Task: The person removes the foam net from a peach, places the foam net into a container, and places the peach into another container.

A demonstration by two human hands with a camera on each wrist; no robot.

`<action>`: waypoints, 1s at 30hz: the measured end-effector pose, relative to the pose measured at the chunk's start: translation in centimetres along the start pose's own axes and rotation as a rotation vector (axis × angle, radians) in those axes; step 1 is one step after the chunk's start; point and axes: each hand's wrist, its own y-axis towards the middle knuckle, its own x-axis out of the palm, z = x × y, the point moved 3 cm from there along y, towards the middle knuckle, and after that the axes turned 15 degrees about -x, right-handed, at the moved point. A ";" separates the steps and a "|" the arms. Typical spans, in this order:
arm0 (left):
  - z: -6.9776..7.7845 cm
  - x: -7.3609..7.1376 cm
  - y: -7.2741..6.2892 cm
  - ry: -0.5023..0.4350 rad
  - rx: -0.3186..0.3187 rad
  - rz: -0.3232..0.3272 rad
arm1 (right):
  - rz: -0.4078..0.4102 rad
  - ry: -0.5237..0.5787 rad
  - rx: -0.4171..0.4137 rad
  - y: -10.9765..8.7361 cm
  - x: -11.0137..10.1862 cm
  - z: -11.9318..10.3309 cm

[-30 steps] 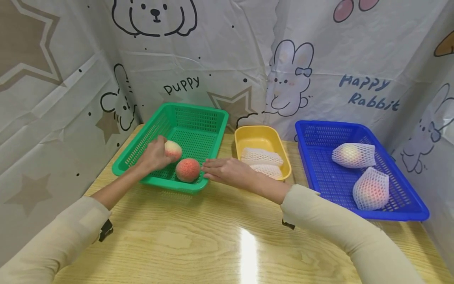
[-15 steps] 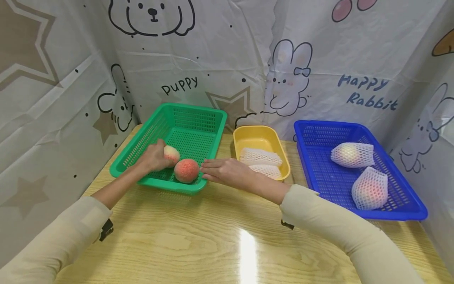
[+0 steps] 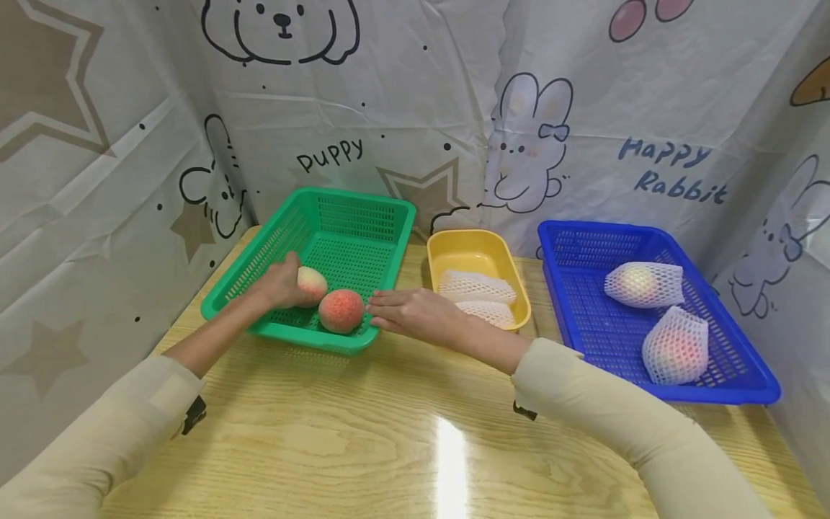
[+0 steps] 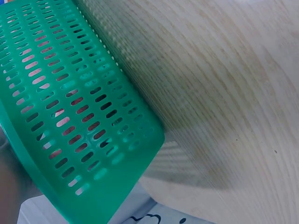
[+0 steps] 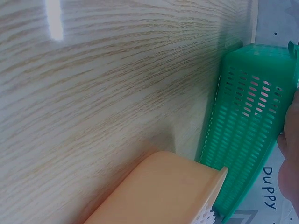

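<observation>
In the head view, a green basket [image 3: 405, 241] holds two peaches. My left hand [image 3: 282, 283] reaches over its near left side and grips the pale pink-and-cream peach [image 3: 313, 285]; the palm side is hidden. Beside it lies the redder peach [image 3: 341, 311] in the near right corner. My right hand [image 3: 415, 311] has its fingers straight, the tips at the basket's right rim, close to the redder peach. In the left wrist view, the basket wall [image 4: 88, 116] covers most of the hand. The right wrist view has part of the right hand [image 5: 290, 154] at the basket's rim.
A yellow tray [image 3: 463, 249] with white foam net sleeves [image 3: 478, 287] stands just behind the right forearm. On the right, a blue basket [image 3: 596, 346] contains two peaches in foam nets [image 3: 642, 282]. A printed curtain closes off the table's back and sides.
The left hand and the pale peach have shifted slightly toward the near side of the green basket. The right hand and the redder peach stay put.
</observation>
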 end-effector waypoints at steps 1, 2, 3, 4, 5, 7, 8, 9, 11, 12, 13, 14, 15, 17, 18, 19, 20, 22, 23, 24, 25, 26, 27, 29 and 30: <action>-0.1 0.0 0.0 0.002 -0.001 -0.005 | 0.000 -0.001 0.000 0.0 0.0 0.0; -0.2 0.0 0.1 0.006 -0.003 -0.008 | 0.000 0.000 0.001 0.0 0.0 0.0; -0.3 0.1 0.1 0.011 -0.005 -0.013 | 0.003 0.001 0.002 0.0 0.0 0.0; -0.4 0.1 0.2 0.015 -0.007 -0.017 | 0.004 0.001 0.001 0.0 0.0 0.0; -0.4 0.1 0.2 0.020 -0.008 -0.020 | 0.007 0.001 0.000 0.0 0.0 0.0; -0.5 0.1 0.2 0.029 -0.008 -0.027 | 0.010 0.002 -0.004 0.0 0.0 0.0; -0.4 0.1 0.2 0.036 -0.011 -0.032 | 0.010 0.001 -0.006 0.0 0.0 0.0; -0.4 0.1 0.1 0.038 -0.014 -0.038 | 0.008 -0.001 -0.008 0.0 0.0 0.0; -0.4 0.0 0.0 0.042 -0.019 -0.048 | 0.000 -0.003 -0.007 0.0 0.0 0.0; -0.3 0.0 -0.1 0.045 -0.019 -0.050 | -0.007 -0.004 -0.006 0.0 0.0 0.0; -0.3 0.0 -0.1 0.046 -0.020 -0.053 | -0.012 -0.004 -0.005 0.0 0.0 0.0; -0.3 0.0 -0.2 0.049 -0.019 -0.055 | -0.016 -0.002 -0.003 0.0 0.1 0.0; -0.3 0.0 -0.2 0.050 -0.015 -0.053 | -0.019 0.000 -0.001 0.0 0.1 0.0; -0.3 -0.1 -0.2 0.052 -0.005 -0.052 | -0.023 0.003 0.004 0.0 0.0 0.0; -0.3 -0.1 -0.2 0.054 -0.001 -0.050 | -0.022 0.002 0.005 0.0 0.0 0.0; -0.3 -0.1 -0.2 0.054 0.001 -0.049 | -0.021 0.003 0.007 0.0 0.0 0.0; -0.4 -0.1 -0.2 0.056 0.004 -0.047 | -0.019 0.003 0.008 0.0 0.0 0.0; -0.4 -0.1 -0.2 0.059 0.005 -0.047 | -0.019 -0.001 0.008 0.0 0.0 0.0; -0.4 -0.1 -0.3 0.060 0.005 -0.047 | -0.018 -0.002 0.008 0.1 0.0 0.0; -0.3 -0.2 -0.3 0.062 0.005 -0.048 | -0.017 -0.003 0.009 0.1 0.0 0.0; -0.3 -0.2 -0.3 0.064 0.004 -0.049 | -0.017 -0.005 0.009 0.1 0.0 0.0; -0.3 -0.2 -0.3 0.065 0.003 -0.051 | -0.017 -0.007 0.010 0.1 0.0 0.0; -0.2 -0.3 -0.3 0.065 0.004 -0.051 | -0.017 -0.009 0.012 0.0 0.0 0.0; -0.2 -0.3 -0.3 0.064 0.007 -0.052 | -0.017 -0.008 0.014 0.1 0.0 0.0; -0.2 -0.4 -0.3 0.063 0.009 -0.052 | -0.017 -0.007 0.016 0.1 0.0 0.0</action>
